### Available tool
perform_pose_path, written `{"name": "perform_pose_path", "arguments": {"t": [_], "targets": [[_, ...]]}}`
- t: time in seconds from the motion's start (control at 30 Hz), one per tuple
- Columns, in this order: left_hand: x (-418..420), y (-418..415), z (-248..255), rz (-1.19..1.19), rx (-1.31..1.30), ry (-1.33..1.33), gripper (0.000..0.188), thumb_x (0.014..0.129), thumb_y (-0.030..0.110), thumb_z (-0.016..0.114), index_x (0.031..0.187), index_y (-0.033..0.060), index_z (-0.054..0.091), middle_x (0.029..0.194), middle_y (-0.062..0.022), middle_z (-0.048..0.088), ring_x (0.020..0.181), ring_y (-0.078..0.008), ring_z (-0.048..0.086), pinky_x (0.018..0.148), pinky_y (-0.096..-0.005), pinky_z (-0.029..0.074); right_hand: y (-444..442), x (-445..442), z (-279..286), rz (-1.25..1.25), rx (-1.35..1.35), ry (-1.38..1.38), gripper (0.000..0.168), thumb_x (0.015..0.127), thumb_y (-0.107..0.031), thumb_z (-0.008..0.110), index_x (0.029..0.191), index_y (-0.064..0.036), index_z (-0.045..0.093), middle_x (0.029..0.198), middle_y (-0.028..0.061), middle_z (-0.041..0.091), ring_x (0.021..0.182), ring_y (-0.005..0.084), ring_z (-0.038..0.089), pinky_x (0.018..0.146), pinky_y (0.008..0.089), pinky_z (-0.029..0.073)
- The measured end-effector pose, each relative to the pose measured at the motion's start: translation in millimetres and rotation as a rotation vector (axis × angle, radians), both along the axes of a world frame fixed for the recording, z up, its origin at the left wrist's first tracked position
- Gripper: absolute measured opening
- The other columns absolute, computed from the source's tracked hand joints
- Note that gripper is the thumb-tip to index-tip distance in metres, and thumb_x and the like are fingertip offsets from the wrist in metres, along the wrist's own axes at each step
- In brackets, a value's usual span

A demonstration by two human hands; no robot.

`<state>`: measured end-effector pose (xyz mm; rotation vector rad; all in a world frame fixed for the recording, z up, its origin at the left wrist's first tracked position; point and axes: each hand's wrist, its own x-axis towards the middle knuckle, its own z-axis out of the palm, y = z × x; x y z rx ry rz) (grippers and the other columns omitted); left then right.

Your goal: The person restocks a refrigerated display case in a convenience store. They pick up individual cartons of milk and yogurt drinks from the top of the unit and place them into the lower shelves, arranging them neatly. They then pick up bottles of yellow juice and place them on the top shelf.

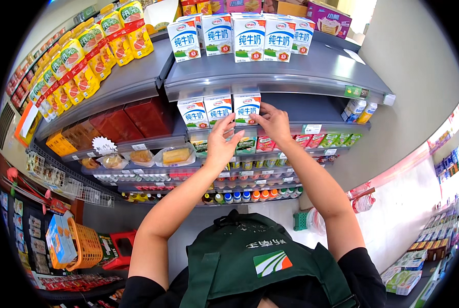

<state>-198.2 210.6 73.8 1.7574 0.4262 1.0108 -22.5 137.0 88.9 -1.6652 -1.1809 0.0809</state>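
Three white-and-blue milk cartons stand upright side by side on the second shelf: a left carton [193,114], a middle carton [218,111] and a right carton [247,109]. My right hand [275,121] grips the right carton at its lower right edge, thumb against the front and fingers along the side. My left hand [222,144] is in front of the middle carton, thumb spread away. Its fingertips reach the gap beside the right carton's lower left corner; whether they press on it is hard to tell.
More milk cartons [249,40] stand on the top shelf [321,73], whose front edge overhangs my hands. Bottled drinks [352,109] stand at the second shelf's right end. Wrapped bread [175,156] and small drink cartons [266,143] sit below. An orange basket [85,244] is at lower left.
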Motion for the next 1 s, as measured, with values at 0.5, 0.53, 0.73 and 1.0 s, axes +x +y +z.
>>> {"name": "perform_pose_path", "arguments": {"t": [0.5, 0.53, 0.73, 1.0], "targets": [[-30, -6, 26, -0.013, -0.056, -0.059, 0.043, 0.084, -0.002, 0.068, 0.125, 0.0014, 0.056, 0.116, -0.0086, 0.058, 0.109, -0.0196, 0.059, 0.091, -0.0309, 0.051, -15, -49, 5, -0.092, 0.461, -0.247, 0.027, 0.071, -0.003, 0.076, 0.089, -0.004, 0.056, 0.087, 0.0103, 0.058, 0.077, 0.0272, 0.059, 0.066, 0.0361, 0.048], [-36, -7, 40, -0.031, -0.054, -0.084, 0.041, 0.084, -0.002, 0.068, 0.124, 0.0010, 0.056, 0.115, -0.0085, 0.058, 0.109, -0.0189, 0.059, 0.091, -0.0307, 0.050, -15, -54, 13, -0.011, 0.497, -0.336, 0.026, 0.070, -0.002, 0.076, 0.086, -0.004, 0.057, 0.081, 0.0095, 0.058, 0.074, 0.0269, 0.058, 0.064, 0.0357, 0.047], [-57, 24, 153, -0.030, 0.086, -0.281, 0.035, 0.086, -0.003, 0.066, 0.118, 0.0017, 0.055, 0.111, -0.0079, 0.060, 0.108, -0.0155, 0.058, 0.093, -0.0290, 0.049, 6, -91, 102, 0.239, 0.623, -0.284, 0.027, 0.077, 0.002, 0.073, 0.098, -0.003, 0.058, 0.093, 0.0093, 0.062, 0.084, 0.0183, 0.061, 0.071, 0.0294, 0.050], [-44, 133, 228, 0.220, 0.070, -0.069, 0.073, 0.076, 0.007, 0.078, 0.137, -0.0010, 0.039, 0.137, -0.0189, 0.046, 0.128, -0.0281, 0.045, 0.102, -0.0379, 0.042, 109, -87, 171, 0.385, 0.474, 0.183, 0.062, 0.085, -0.002, 0.064, 0.137, 0.006, 0.031, 0.137, 0.0236, 0.047, 0.115, 0.0300, 0.059, 0.092, 0.0371, 0.052]]}}
